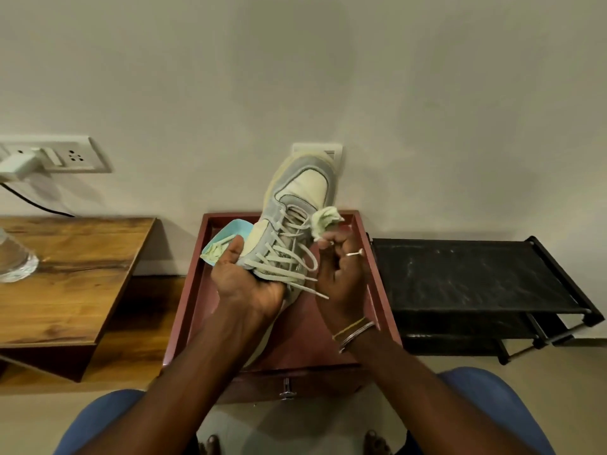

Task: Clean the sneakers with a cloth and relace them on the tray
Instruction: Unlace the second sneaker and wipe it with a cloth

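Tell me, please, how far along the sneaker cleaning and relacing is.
Done: laces already cross several eyelets of the sneaker. In hand: the left hand holds it over the tray while the right hand grips the cloth. Left: loose lace ends to tie; a second sneaker is not visible.

1. Light: dim, warm, indoor. The wall (pixel 295 77) is lit evenly at centre and darkens toward the frame corners.
2. Shadows: soft-edged. One lies on the wall just right of the sneaker (pixel 297 198) toe and one below the charger (pixel 19 165). There is deep shade under the table (pixel 75 257).
3. Glare: small highlights on the ring (pixel 354 253), bangles (pixel 356 333), knob (pixel 286 389) and glass (pixel 14 257).
4. Distortion: wide-angle. The table and rack (pixel 469 274) edges splay outward, and the socket plate (pixel 75 156) slants.
5. Sharpness: soft throughout. The laces (pixel 285 254) are slightly smeared, the rack top is mottled with noise, and the glass at the left edge is blurred.
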